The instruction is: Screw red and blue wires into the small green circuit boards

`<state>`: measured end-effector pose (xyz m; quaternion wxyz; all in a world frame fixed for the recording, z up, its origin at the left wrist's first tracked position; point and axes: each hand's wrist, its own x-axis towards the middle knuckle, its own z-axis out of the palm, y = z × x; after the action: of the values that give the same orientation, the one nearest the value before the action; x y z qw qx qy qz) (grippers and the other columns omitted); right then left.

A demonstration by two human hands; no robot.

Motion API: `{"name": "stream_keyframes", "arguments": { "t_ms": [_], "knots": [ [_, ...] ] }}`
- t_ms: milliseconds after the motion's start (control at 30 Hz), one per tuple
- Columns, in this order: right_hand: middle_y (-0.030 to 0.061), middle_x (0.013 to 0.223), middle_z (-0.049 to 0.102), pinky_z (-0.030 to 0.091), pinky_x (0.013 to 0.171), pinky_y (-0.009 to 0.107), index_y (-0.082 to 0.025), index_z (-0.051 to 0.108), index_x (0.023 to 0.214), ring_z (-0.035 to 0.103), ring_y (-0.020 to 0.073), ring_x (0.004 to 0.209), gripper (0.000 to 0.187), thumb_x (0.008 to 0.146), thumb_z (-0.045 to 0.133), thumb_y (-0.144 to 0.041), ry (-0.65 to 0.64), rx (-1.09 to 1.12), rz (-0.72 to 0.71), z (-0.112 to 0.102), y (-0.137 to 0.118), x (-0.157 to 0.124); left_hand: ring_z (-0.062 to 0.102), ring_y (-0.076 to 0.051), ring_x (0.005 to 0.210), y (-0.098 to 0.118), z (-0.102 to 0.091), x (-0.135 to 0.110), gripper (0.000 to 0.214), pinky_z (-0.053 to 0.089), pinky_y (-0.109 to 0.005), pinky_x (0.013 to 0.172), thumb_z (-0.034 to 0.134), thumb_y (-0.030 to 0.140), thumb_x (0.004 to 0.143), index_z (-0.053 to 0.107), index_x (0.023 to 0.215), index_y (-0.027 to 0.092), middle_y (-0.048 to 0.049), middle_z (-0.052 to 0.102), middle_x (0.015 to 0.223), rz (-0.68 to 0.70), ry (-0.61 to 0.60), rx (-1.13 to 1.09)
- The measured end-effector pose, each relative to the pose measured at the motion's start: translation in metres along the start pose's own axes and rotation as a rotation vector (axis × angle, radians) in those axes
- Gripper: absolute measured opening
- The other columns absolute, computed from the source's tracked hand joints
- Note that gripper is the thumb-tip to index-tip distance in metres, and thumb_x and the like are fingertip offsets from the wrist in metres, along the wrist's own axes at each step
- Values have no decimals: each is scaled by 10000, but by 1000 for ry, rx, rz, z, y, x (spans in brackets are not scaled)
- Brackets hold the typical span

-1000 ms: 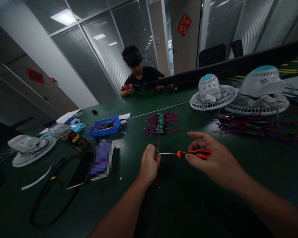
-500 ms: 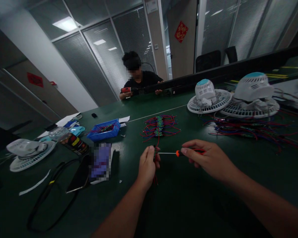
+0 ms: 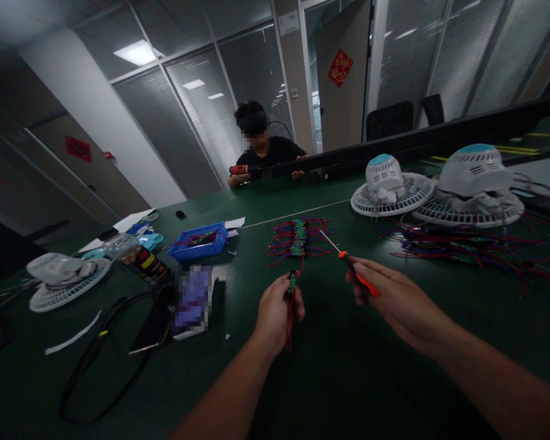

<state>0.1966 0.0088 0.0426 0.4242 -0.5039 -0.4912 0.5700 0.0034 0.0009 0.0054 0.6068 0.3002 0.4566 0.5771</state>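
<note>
I hold one small green circuit board [image 3: 292,283], its red wires [image 3: 289,324] hanging down — and, apart from it, one orange-black screwdriver [image 3: 345,258], pointing toward the tabletop's [image 3: 348,379] far edge.

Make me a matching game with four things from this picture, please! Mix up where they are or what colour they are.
Things:
1. screwdriver
2. circuit board
3. plastic tray
4. smartphone

Places and colours:
A. blue, with wires inside
B. held in the left hand
C. dark, lying on the green table
D. orange and black, in the right hand

Right pairs: 1-D, 2-B, 3-A, 4-C
</note>
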Motion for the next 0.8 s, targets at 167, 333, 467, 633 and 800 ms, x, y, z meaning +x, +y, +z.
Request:
{"name": "stream_keyframes", "arguments": {
  "t_ms": [167, 333, 467, 633, 800],
  "knots": [
    [38, 811, 619, 502, 582, 288, -169, 573, 1003, 589, 131, 608, 234, 833, 477, -299, -116, -2, 17, 10, 5, -3, 644, -161, 587, -6, 10, -10, 228, 478, -269, 570, 605, 270, 812, 528, 977, 133, -22, 648, 682, -1, -65, -106],
    [-5, 686, 619, 478, 572, 273, -175, 610, 829, 592, 136, 593, 162, 763, 605, -323, -136, -160, -67, 19, 11, -10, 655, -171, 687, -21, 25, -25, 263, 502, -294, 655, 677, 269, 779, 562, 966, 125, -56, 680, 780, -68, -64, -176],
    [-1, 675, 639, 463, 571, 284, -170, 647, 778, 593, 150, 602, 161, 757, 616, -326, -135, -298, -124, 20, 15, -12, 645, -161, 722, -30, 32, -33, 323, 496, -280, 663, 744, 291, 718, 560, 950, 159, -31, 675, 819, -90, -22, -175],
    [-5, 678, 594, 413, 602, 294, -187, 681, 703, 559, 162, 638, 115, 735, 635, -288, -136, -443, -236, 14, 15, -9, 639, -158, 769, -30, 31, -34, 345, 479, -275, 722, 771, 340, 683, 561, 901, 176, -5, 650, 795, -66, -21, -162],
    [15, 773, 598, 421, 670, 292, -197, 681, 674, 578, 163, 709, 150, 773, 595, -269, -142, -476, -327, 17, 15, -10, 620, -144, 807, -29, 32, -35, 319, 458, -262, 763, 746, 388, 709, 579, 887, 184, -6, 645, 832, -13, -36, -106]
  ]
}}
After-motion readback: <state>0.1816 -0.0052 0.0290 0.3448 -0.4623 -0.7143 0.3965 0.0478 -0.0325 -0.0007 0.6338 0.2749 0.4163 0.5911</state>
